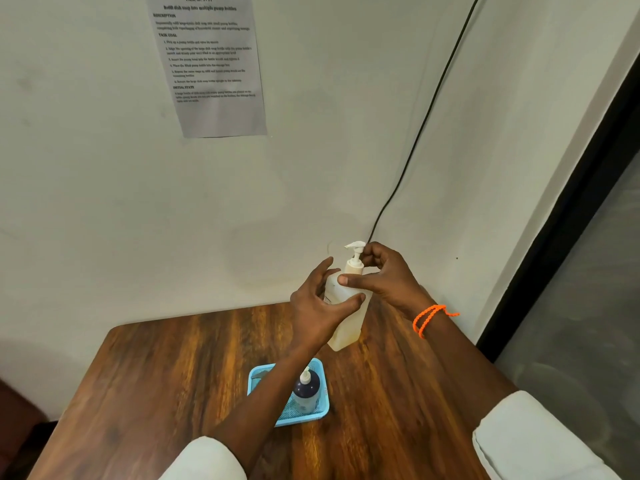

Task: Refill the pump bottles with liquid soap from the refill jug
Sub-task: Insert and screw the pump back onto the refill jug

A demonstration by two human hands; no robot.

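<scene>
Fingers (346, 301) of both hands curled around white pump bottle (346, 323).

On the sheet (207, 64) taped to the wall in front of you: top line reads "TASK ID: 3791". Bold headings legible: "DESCRIPTION", "TASK GOAL", "INITIAL STATE". The title line under the ID and the numbered steps are too blurred to read. The print on the bottle (346, 317) in your hands is also illegible
</scene>
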